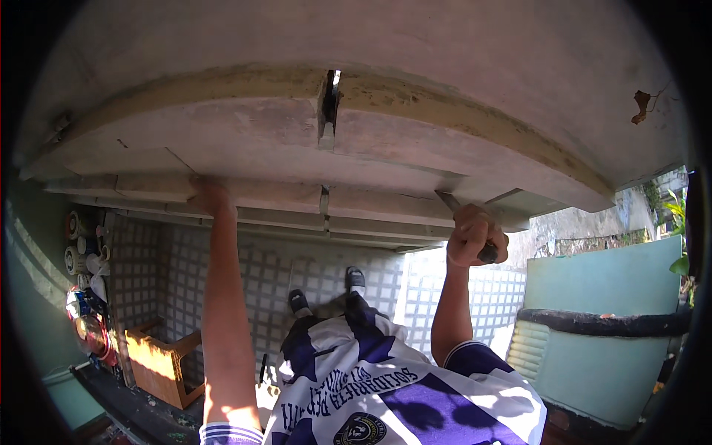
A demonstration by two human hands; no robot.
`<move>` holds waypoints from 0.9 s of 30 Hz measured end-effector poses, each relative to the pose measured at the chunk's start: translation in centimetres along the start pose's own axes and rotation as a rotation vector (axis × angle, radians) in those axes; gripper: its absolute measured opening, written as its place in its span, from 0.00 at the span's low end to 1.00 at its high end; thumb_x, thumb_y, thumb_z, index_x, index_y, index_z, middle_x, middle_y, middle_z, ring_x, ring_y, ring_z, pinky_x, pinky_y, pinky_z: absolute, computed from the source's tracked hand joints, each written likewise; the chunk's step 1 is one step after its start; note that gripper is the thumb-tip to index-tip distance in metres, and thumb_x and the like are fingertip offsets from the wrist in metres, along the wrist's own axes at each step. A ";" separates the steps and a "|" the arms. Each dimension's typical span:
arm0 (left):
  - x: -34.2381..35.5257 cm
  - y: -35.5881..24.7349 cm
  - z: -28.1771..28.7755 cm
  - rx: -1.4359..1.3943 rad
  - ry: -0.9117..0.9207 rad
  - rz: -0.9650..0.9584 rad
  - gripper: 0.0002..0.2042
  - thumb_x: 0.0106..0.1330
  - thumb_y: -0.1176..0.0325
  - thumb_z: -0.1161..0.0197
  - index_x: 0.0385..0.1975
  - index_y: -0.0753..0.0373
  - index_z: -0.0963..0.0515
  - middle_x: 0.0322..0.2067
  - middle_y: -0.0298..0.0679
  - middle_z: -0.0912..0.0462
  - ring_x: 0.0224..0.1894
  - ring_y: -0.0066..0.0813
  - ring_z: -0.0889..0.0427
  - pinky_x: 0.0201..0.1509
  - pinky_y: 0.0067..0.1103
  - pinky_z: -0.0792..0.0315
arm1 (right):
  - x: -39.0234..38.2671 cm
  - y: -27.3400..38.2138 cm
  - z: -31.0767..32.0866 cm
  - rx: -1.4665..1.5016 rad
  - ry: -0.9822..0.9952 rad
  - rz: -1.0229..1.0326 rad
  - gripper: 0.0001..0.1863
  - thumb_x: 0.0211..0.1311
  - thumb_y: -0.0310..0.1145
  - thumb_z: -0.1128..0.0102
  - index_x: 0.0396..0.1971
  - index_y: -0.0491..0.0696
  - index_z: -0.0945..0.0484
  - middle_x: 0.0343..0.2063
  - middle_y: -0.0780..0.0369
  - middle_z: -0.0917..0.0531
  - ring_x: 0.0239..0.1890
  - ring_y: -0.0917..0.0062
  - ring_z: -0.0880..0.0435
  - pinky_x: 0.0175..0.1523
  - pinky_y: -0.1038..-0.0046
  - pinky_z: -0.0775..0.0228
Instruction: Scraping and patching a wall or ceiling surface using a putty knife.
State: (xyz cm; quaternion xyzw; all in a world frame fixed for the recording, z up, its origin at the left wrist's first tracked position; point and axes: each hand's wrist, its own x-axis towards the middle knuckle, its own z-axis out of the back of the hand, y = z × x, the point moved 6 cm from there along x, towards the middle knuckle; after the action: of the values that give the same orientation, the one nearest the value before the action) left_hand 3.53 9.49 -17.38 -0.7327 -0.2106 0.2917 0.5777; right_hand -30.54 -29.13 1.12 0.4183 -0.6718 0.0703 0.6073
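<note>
Overhead, a stepped grey concrete ledge [311, 159] fills the view. At ten o'clock the left hand [208, 196] presses flat against it; at three o'clock the right hand [475, 237] grips what seems a dark-handled scraper [463, 222], its blade touching the ledge's edge, mid-scrape; pushing along the edge likely follows.

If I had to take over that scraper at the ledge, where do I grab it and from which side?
Grip the scraper by its dark handle end, where the right hand is wrapped around it now, coming from below. The flat blade points up and left against the grey ledge, so only the handle is free. The left hand lies against the ledge further left.
</note>
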 end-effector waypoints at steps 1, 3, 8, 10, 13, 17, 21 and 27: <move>-0.3 -0.3 -0.2 0.002 0.005 -0.002 0.40 0.71 0.47 0.41 0.64 0.82 0.43 0.52 0.59 0.21 0.45 0.47 0.15 0.47 0.35 0.18 | -0.1 -0.2 0.0 -0.003 -0.005 0.000 0.21 0.63 0.20 0.48 0.14 0.47 0.45 0.08 0.63 0.31 0.10 0.81 0.35 0.16 0.75 0.43; -0.9 -0.7 0.0 0.157 -0.109 0.090 0.41 0.70 0.45 0.40 0.63 0.82 0.43 0.52 0.59 0.20 0.45 0.47 0.15 0.50 0.36 0.19 | -0.2 -1.5 -0.5 -0.180 0.000 -0.071 0.20 0.63 0.19 0.53 0.13 0.48 0.45 0.08 0.64 0.34 0.09 0.82 0.40 0.14 0.75 0.46; -1.1 -0.7 -0.5 -0.017 -0.015 0.068 0.42 0.68 0.44 0.40 0.63 0.81 0.41 0.54 0.59 0.22 0.48 0.48 0.16 0.52 0.39 0.21 | -0.7 0.2 -0.7 -0.092 0.047 0.100 0.17 0.63 0.20 0.53 0.16 0.48 0.44 0.09 0.63 0.31 0.09 0.82 0.40 0.14 0.74 0.47; -1.3 -0.8 -0.1 0.029 -0.030 0.055 0.42 0.68 0.44 0.40 0.63 0.81 0.41 0.54 0.58 0.22 0.48 0.47 0.16 0.53 0.39 0.21 | -0.1 0.4 -0.8 -0.148 0.057 0.067 0.17 0.64 0.20 0.53 0.16 0.48 0.44 0.09 0.62 0.31 0.09 0.82 0.40 0.14 0.75 0.47; -1.3 -0.8 -0.1 0.038 -0.041 0.058 0.41 0.68 0.44 0.40 0.63 0.80 0.40 0.54 0.57 0.22 0.46 0.46 0.16 0.51 0.38 0.20 | 0.0 -0.5 -1.0 -0.171 0.066 0.019 0.18 0.64 0.20 0.52 0.16 0.48 0.44 0.09 0.63 0.32 0.09 0.82 0.39 0.14 0.75 0.47; -1.5 -0.8 -0.1 -0.011 0.054 0.079 0.41 0.68 0.43 0.40 0.61 0.80 0.39 0.53 0.56 0.22 0.47 0.46 0.17 0.49 0.38 0.20 | -1.2 -2.5 -0.7 -0.248 0.124 -0.073 0.19 0.66 0.18 0.52 0.17 0.49 0.44 0.08 0.64 0.34 0.09 0.82 0.37 0.14 0.74 0.48; -2.4 -1.5 -0.2 0.118 -0.060 0.106 0.41 0.68 0.43 0.40 0.61 0.82 0.39 0.54 0.57 0.23 0.47 0.45 0.17 0.50 0.37 0.20 | -0.9 -2.3 -0.4 -0.054 0.113 -0.037 0.20 0.68 0.18 0.50 0.17 0.49 0.43 0.08 0.64 0.33 0.10 0.82 0.38 0.14 0.74 0.47; -1.4 -1.4 0.2 0.075 -0.051 0.074 0.41 0.67 0.44 0.39 0.59 0.83 0.37 0.53 0.58 0.22 0.46 0.45 0.17 0.51 0.36 0.22 | -1.5 -3.4 -0.2 -0.091 0.226 -0.078 0.17 0.71 0.25 0.44 0.21 0.47 0.38 0.10 0.64 0.31 0.11 0.81 0.35 0.17 0.74 0.41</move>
State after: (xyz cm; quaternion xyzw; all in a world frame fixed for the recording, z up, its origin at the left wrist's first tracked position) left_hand 2.38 9.05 -15.75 -0.7102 -0.1868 0.3390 0.5881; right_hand -28.36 -30.47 -1.57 0.4053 -0.5848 0.0629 0.6998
